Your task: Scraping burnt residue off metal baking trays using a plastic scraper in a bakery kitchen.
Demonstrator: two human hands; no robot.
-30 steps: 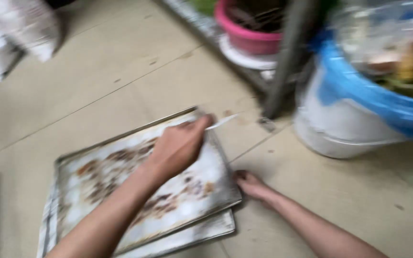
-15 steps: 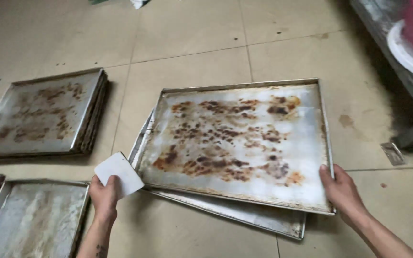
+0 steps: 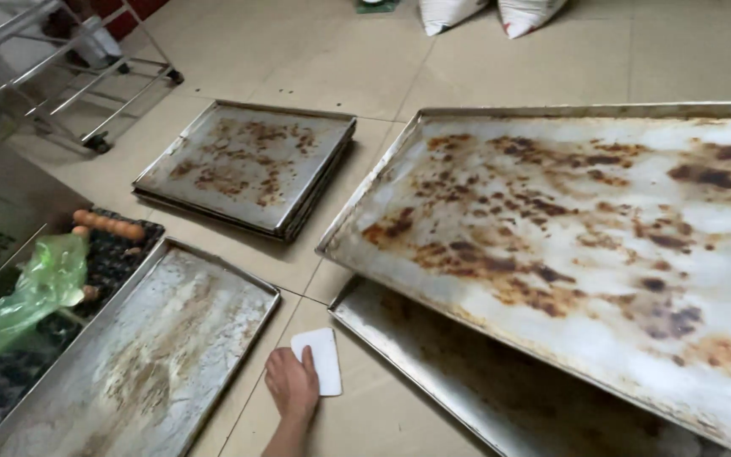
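My left hand (image 3: 291, 382) rests flat on the tiled floor (image 3: 323, 51), fingers loosely spread, pressing on the left edge of a white scraper (image 3: 321, 360) without closing around it. The scraper lies on the floor between the near-left baking tray (image 3: 150, 355) and the lower tray (image 3: 467, 385) under the large stained tray (image 3: 585, 245), which sits tilted. My right hand is out of view.

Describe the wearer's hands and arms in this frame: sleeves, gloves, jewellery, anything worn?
Only one hand shows, the left hand, with a short stretch of forearm below it at the bottom edge. It is bare: no glove, no ring, no watch or band, and no sleeve reaches the visible part of the forearm. No markings or tape. The right hand and arm are out of frame.
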